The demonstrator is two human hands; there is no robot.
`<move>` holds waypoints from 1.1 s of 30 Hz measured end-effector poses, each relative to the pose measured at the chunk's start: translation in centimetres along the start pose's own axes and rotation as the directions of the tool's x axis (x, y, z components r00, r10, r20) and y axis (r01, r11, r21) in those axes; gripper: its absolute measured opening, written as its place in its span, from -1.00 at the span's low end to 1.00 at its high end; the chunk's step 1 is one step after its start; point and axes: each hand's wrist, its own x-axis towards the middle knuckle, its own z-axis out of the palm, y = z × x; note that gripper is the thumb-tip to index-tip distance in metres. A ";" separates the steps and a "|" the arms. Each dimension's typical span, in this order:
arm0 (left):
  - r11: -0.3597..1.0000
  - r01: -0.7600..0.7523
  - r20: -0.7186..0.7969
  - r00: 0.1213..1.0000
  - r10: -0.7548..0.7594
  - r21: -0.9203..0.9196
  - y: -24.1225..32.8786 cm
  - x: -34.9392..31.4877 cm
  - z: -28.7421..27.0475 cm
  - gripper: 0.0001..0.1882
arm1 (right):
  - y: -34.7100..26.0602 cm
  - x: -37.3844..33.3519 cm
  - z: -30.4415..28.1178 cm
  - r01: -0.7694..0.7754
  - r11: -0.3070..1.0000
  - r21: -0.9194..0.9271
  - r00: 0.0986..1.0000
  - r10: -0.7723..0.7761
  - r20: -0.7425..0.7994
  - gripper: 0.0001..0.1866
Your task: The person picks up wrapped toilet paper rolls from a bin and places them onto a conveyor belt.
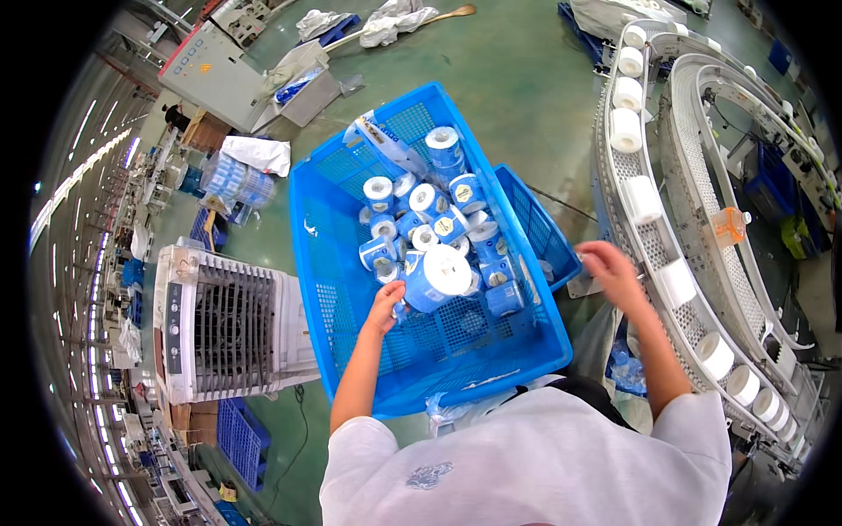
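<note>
My left hand [384,307] reaches over a big blue plastic crate [355,364]. Its fingers are closed on the blue wrapper at the side of a large paper roll [447,270], whose white end faces up. Below and beyond it, several smaller-looking wrapped paper rolls [377,252] lie jumbled in the crate, some upright, some tipped. Out to the right, my right hand [611,273] is raised near the corner of a smaller blue basket [535,215]. Its fingertips are drawn together and slightly blurred; whatever may be between them is too small to make out.
A curved conveyor [653,232] carrying several white rolls runs along the right. An orange-capped bottle [728,226] stands on its inner track. To the left is a white air cooler [232,320]. A grey bin [309,92] and a control cabinet [215,74] stand farther off.
</note>
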 end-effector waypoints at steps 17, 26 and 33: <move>0.669 -0.446 -0.021 0.823 0.567 0.595 2.5 -16.5 16.8 -0.24 | -7.4 -2.8 17.9 0.379 0.833 -0.402 0.923 -0.371 0.102 -0.47; 0.646 -0.360 -0.057 0.846 0.530 0.673 2.3 -15.7 15.3 -0.32 | -6.6 -4.3 18.9 0.379 0.692 -0.614 0.925 -0.294 0.240 -0.45; 0.750 -0.454 0.107 0.880 0.463 0.481 2.4 -15.8 11.9 -0.36 | -7.1 -4.9 16.5 0.512 0.691 -0.510 0.850 -0.321 0.418 -0.46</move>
